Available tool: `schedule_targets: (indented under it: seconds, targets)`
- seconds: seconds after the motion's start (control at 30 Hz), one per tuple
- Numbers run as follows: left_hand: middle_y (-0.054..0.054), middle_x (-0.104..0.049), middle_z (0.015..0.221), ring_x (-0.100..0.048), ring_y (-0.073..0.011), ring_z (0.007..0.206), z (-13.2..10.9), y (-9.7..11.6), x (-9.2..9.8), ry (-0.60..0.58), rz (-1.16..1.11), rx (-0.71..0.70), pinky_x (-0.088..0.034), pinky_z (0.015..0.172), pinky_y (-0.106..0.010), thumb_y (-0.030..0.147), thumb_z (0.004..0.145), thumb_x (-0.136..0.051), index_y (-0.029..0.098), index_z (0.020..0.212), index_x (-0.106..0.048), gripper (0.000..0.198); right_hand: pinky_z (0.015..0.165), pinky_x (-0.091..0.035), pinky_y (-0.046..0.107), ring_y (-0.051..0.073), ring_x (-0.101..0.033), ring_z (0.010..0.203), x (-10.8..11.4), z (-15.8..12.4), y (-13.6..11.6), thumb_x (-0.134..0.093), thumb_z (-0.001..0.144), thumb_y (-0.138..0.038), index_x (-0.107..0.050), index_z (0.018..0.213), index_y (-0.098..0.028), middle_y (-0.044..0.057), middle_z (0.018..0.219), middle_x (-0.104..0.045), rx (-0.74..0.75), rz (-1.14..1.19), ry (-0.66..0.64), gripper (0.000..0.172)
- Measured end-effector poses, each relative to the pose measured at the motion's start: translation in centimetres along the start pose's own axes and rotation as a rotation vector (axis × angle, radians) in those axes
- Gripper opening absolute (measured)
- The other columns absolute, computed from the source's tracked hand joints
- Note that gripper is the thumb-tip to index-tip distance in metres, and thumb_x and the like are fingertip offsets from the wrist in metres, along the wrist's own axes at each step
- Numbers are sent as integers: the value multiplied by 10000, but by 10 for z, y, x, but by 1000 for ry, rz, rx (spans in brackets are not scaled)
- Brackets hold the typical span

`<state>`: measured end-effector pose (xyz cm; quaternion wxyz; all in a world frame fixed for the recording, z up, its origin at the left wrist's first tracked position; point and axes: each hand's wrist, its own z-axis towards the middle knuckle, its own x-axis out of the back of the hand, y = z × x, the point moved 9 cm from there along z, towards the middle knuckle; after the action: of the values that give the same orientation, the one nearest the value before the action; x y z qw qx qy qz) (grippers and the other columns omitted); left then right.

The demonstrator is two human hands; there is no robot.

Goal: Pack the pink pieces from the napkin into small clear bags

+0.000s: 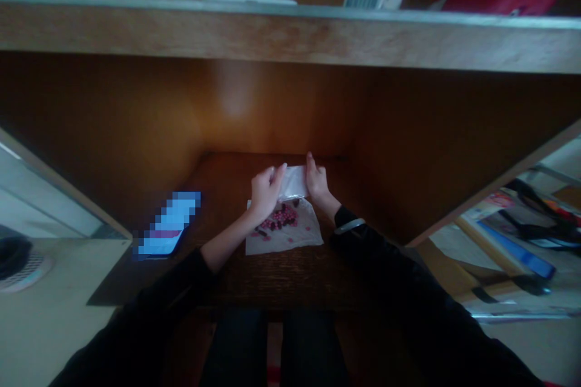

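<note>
A wooden desk hutch (408,151) stood ahead of the right hand (316,182), its brown back panel (236,103) glowing dimly beneath a wooden shelf (290,33). Out past the left hand (267,191), beyond the hutch's slanted side panels (494,184), lay a pale floor (49,332).

Dim light is recorded; soft glare is seen on the back panel (233,94), the shelf board (290,30) is bowed by lens distortion, and the phone screen (169,224) is pixelated.

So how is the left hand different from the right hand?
The left hand has a bare wrist, while the right hand has a silver band near its wrist. The left sleeve stops further back than the right sleeve. Both hold a white folded packet.
</note>
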<state>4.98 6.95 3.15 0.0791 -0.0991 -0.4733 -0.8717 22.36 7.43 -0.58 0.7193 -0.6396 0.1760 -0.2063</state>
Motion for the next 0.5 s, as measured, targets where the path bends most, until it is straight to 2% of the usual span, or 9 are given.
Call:
schedule_targets:
  seconds: [0.17, 0.4, 0.5]
  targets:
    - [55, -360, 493, -347, -95, 472, -5, 8, -5, -36, -15, -55, -274, 508, -271, 371, 915, -521, 208, 546, -380, 427, 381, -186, 249, 61, -265, 377, 3, -3, -11, -483, 883, -565, -249, 407, -230, -46, 399, -292, 101, -89, 29, 627]
    - [59, -363, 494, -356, -91, 460, -8, 16, -7, -32, -10, -148, -275, 484, -257, 400, 920, -498, 204, 562, -389, 422, 373, -202, 242, 54, -264, 385, 3, -5, -13, -511, 839, -606, -244, 454, -235, -57, 428, -299, 60, -46, 56, 597]
    - [56, -370, 495, -400, -87, 450, -4, 17, -5, -48, 6, -136, -287, 465, -240, 417, 919, -497, 198, 566, -397, 428, 375, -222, 240, 59, -284, 389, 2, -3, -11, -471, 849, -626, -234, 475, -239, -51, 444, -307, 72, -39, 56, 588]
